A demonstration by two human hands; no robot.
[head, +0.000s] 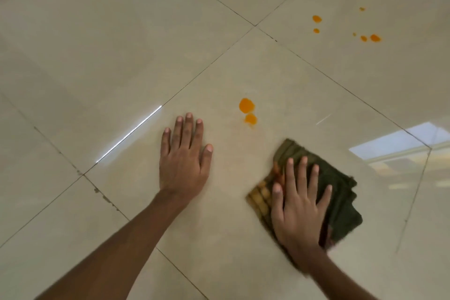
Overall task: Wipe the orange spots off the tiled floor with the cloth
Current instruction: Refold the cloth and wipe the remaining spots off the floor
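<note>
My right hand (298, 204) lies flat, fingers spread, on a folded dark green cloth (341, 192) with orange-stained patches at its left edge, pressing it to the beige tiled floor (121, 44). My left hand (183, 153) rests palm down on the bare tile to the cloth's left, holding nothing. Two orange spots (247, 106) sit close together just beyond and between the hands, the smaller one nearer me. A cluster of several smaller orange spots (375, 38) lies farther away at the upper right, on the neighbouring tile.
Dark grout lines cross the glossy floor diagonally. A bright window reflection (401, 143) shines on the tile right of the cloth, and a thin light streak (129, 134) lies left of my left hand.
</note>
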